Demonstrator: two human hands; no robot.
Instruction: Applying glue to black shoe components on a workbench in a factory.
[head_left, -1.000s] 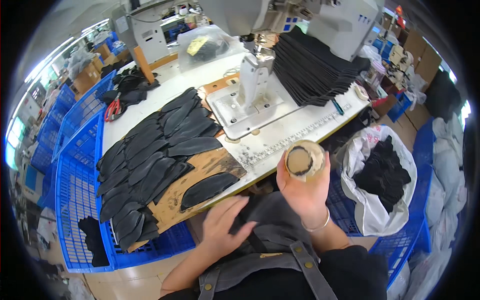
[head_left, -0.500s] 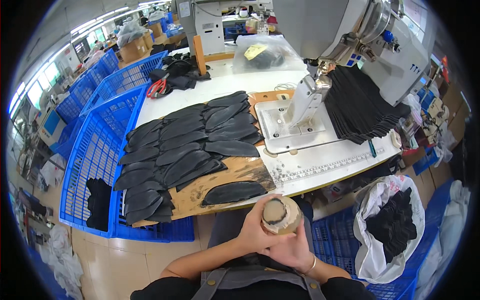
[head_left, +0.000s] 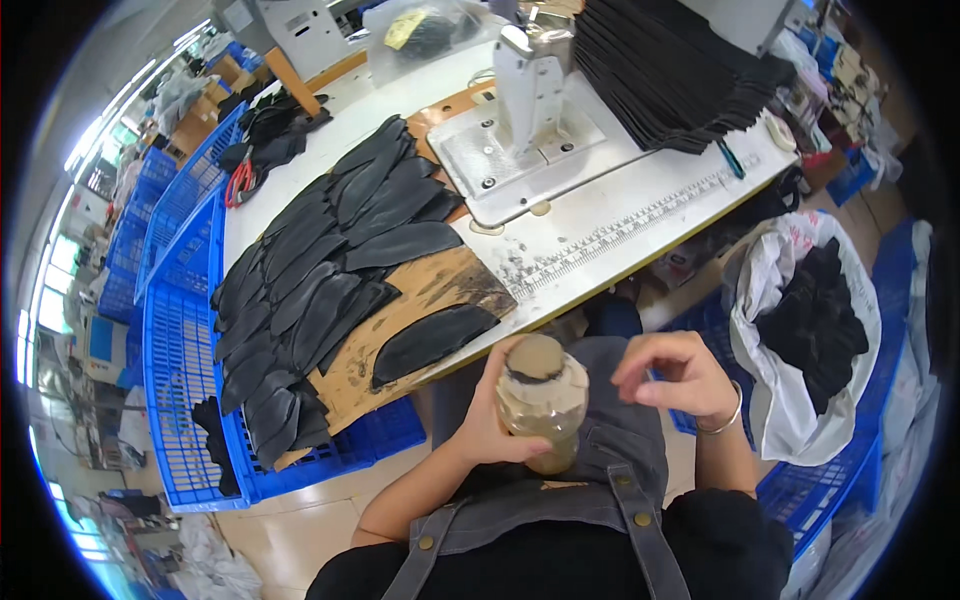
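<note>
My left hand is wrapped round a cloudy, yellowish bottle with a dull beige top and a dark smear round its neck. The bottle stands upright over my lap, just off the table's front edge. To its right, my right hand is raised clear of it, fingers loosely bent and apart from the thumb, with nothing visible in them. A single curved black piece lies on the brown board at the table's edge. Overlapping rows of similar black pieces cover the board's left part.
A sewing machine post rises from the white table. Stacked black pieces lie to its right. Blue crates stand at left, with red-handled scissors nearby. At right is a white sack holding black pieces.
My right hand has come off the bottle and moved right. My left hand still holds the bottle, its side now more visible. The whole view has shifted and turned.
</note>
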